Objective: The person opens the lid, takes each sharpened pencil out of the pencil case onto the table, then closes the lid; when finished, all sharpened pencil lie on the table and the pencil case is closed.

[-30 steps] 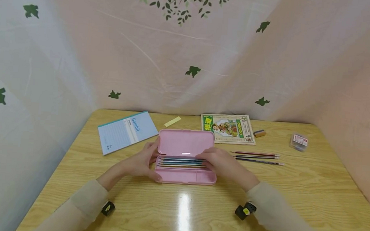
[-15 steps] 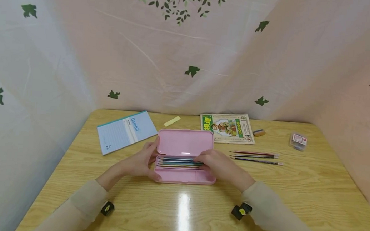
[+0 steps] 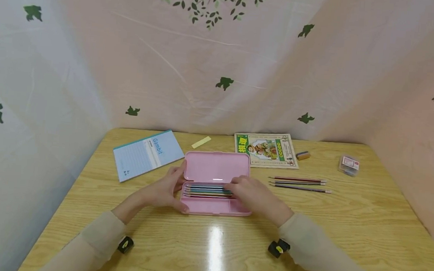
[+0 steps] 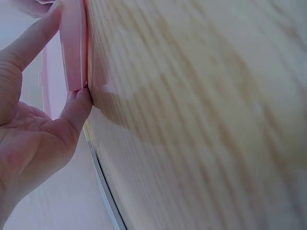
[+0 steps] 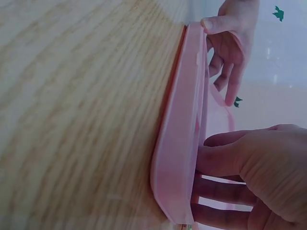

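Observation:
A pink pencil case lies on the table with its lid raised. Several pencils lie side by side in its rear compartment, tips to the left. My left hand grips the case's left end, thumb at the front corner and fingers behind. In the left wrist view, thumb and fingers of the left hand touch the pink case wall. My right hand reaches into the right part of the case, over the pencils' right ends. Its fingertips are hidden behind the case wall in the right wrist view.
Loose pencils lie right of the case. Behind are a blue notebook, a yellow strip, an illustrated booklet and a small blue-and-tan object. A small clear box stands at the right. A curtain hangs behind the table.
My right hand has slid a little to the left over the pencils in the case. The left hand and the case have hardly moved.

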The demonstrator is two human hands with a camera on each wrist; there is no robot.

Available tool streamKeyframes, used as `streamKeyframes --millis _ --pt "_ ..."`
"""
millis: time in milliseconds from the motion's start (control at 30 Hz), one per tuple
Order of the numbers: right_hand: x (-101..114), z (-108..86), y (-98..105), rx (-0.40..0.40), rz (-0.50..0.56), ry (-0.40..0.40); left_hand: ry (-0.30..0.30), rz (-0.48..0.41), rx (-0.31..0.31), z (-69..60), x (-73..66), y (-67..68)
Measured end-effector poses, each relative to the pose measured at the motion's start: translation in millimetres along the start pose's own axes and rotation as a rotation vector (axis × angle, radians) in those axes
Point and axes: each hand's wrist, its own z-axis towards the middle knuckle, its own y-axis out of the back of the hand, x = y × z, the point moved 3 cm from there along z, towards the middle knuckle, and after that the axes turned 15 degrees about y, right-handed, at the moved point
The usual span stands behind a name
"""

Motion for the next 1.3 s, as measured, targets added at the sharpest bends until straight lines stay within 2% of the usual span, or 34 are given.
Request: streamKeyframes --millis 267,467,767,933,1300 --pt "-0.1 2.0 0.3 0.032 -0.016 -0.014 0.001 0.003 0.0 -0.2 0.2 -0.2" --pt "-1.1 1.3 -2.3 0.01 -0.025 -0.012 -0.005 0.01 -0.003 0.0 0.7 -0.3" --pt "-7.6 -0.8 -8.0 -0.053 0.065 -0.077 -0.011 -0.008 0.002 1.1 0.7 -0.8" --pt "-7.1 -0.6 -7.1 -0.087 0.081 -0.09 -0.011 -0.015 0.005 1.6 1.0 -0.6" --pt "-4.1 1.5 -7.1 -0.086 0.08 -0.113 0.008 -0.003 -0.001 -0.3 0.8 0.2"
